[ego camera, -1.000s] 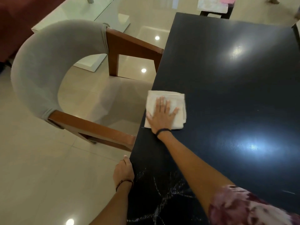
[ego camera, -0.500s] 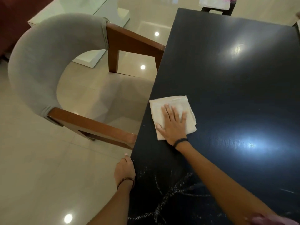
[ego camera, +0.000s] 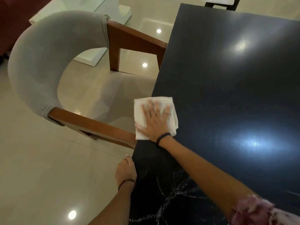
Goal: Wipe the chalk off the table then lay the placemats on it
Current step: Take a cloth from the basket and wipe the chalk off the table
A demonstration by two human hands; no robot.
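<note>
A dark glossy table (ego camera: pixel 227 88) fills the right side. White chalk lines (ego camera: pixel 168 197) mark its near left corner. A folded white cloth (ego camera: pixel 139 109) lies at the table's left edge, partly overhanging it. My right hand (ego camera: pixel 154 122) presses flat on the cloth, fingers spread. My left hand (ego camera: pixel 125 172) grips the table's left edge, nearer to me, beside the chalk. No placemats can be made out on the table.
A chair with a grey padded back (ego camera: pixel 48 51) and brown wooden arms (ego camera: pixel 90 125) stands close against the table's left side. Beyond it is a white low table (ego camera: pixel 90 15). Another chair (ego camera: pixel 220 4) stands at the far end. The floor is shiny beige tile.
My right hand slid the cloth right and toward me, then back left until it overhangs the table's edge. My left hand stayed on the edge.
</note>
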